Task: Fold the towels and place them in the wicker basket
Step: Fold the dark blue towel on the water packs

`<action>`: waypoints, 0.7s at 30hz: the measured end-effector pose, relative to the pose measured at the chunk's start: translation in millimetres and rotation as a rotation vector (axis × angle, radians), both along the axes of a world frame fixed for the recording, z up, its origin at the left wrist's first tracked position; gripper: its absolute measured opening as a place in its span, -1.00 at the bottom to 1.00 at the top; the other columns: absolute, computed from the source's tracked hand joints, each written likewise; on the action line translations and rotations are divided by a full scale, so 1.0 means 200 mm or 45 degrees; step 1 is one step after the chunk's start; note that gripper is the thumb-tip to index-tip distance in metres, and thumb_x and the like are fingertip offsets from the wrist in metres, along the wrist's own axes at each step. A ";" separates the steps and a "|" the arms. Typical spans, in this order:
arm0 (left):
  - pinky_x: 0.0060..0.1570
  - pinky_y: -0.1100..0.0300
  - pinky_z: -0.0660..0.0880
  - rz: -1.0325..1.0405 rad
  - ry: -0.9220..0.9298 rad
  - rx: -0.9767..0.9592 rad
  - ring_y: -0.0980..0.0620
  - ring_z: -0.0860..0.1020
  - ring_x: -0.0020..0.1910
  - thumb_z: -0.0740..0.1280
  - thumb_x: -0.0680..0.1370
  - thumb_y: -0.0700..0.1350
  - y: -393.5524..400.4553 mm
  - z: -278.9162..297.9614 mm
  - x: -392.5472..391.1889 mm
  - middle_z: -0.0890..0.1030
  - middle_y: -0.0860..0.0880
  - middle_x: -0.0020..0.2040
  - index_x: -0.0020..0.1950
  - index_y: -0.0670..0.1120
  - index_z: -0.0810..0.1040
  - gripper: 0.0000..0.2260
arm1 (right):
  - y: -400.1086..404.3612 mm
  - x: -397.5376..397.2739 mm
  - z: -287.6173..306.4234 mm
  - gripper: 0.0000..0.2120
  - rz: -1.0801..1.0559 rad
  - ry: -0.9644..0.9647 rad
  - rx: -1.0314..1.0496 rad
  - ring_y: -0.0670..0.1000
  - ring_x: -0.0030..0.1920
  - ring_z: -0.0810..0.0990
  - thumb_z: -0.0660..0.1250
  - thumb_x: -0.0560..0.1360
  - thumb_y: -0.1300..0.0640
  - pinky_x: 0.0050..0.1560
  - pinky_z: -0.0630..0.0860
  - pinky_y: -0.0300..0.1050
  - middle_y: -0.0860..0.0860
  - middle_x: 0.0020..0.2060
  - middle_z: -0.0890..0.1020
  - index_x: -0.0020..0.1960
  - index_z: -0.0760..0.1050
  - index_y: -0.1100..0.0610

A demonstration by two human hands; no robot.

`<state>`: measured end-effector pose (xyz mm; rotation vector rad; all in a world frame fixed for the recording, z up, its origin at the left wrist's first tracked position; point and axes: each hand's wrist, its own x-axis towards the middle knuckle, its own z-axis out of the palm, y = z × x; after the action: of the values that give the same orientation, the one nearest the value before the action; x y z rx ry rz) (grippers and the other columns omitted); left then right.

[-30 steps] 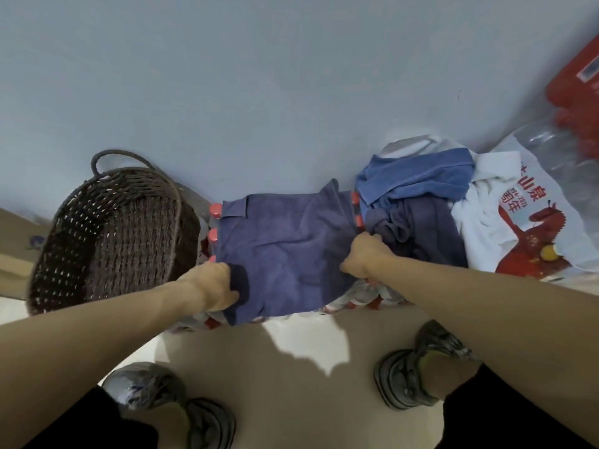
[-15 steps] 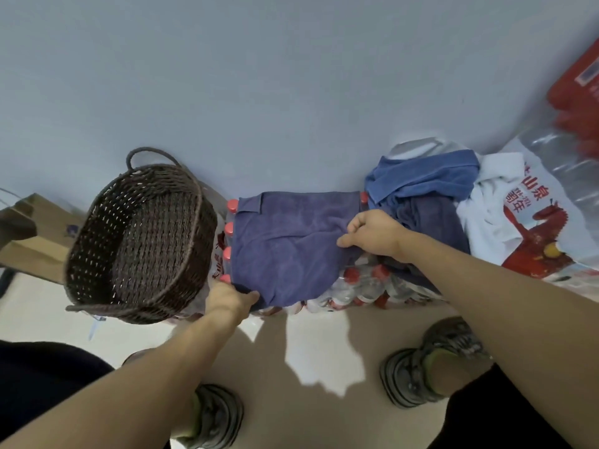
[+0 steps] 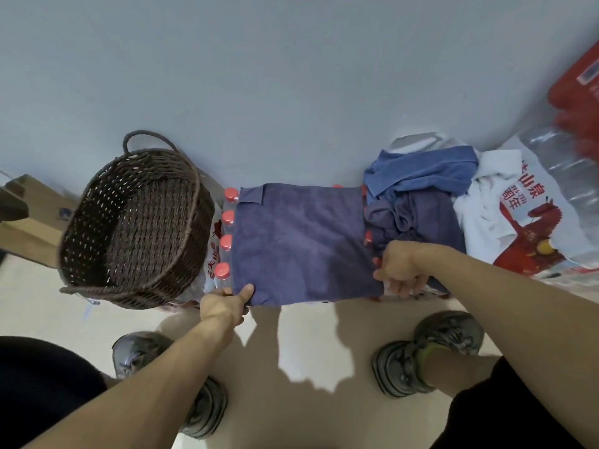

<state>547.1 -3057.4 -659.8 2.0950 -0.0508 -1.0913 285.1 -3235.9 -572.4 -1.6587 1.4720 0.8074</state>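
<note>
Fingers of the left hand [image 3: 223, 303] pinch the purple towel [image 3: 299, 243] at its near-left corner, right hand [image 3: 400, 270] grips the near-right edge, cloth flat on the bottle pack, wicker basket [image 3: 136, 222] just beside, nearer the left hand.

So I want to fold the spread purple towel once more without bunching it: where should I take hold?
Judging by how it lies, pinch the purple towel at its two near corners, coming from the near edge: the left hand and right hand already sit there, and the far edge lies flat against the wall.
</note>
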 end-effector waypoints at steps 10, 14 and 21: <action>-0.35 0.26 0.54 0.164 0.234 -0.208 0.00 0.58 -0.30 0.48 0.49 -0.17 0.08 0.08 0.07 0.63 -0.10 -0.24 -0.19 -0.17 0.54 -0.85 | -0.07 0.45 0.10 -0.85 0.361 -0.284 -0.585 0.18 -0.14 0.66 0.24 0.46 0.20 -0.06 0.65 0.10 0.13 -0.22 0.65 -0.20 0.53 0.23; -0.24 0.25 0.45 0.217 0.370 -0.237 0.06 0.54 -0.30 0.48 0.45 -0.26 0.11 0.10 0.09 0.65 -0.02 -0.34 -0.14 -0.16 0.61 -0.93 | -0.12 0.68 0.01 -0.93 0.427 -0.530 -0.685 0.14 -0.02 0.62 0.28 0.49 0.18 0.06 0.57 0.00 0.03 -0.09 0.65 -0.07 0.53 0.11; -0.46 0.31 0.54 0.419 0.399 -0.247 -0.05 0.59 -0.29 0.39 0.44 -0.48 0.08 0.03 0.05 0.64 -0.17 -0.16 0.05 -0.18 0.52 -0.71 | -0.26 1.10 -0.24 -0.63 0.503 -0.773 -0.772 0.08 0.24 0.41 0.25 0.51 0.32 0.27 0.39 0.02 0.03 0.17 0.44 0.25 0.49 0.03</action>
<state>557.8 -3041.1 -654.7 1.6688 0.3167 -1.1454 505.4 -3287.3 -620.1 -2.4193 1.0064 -0.0115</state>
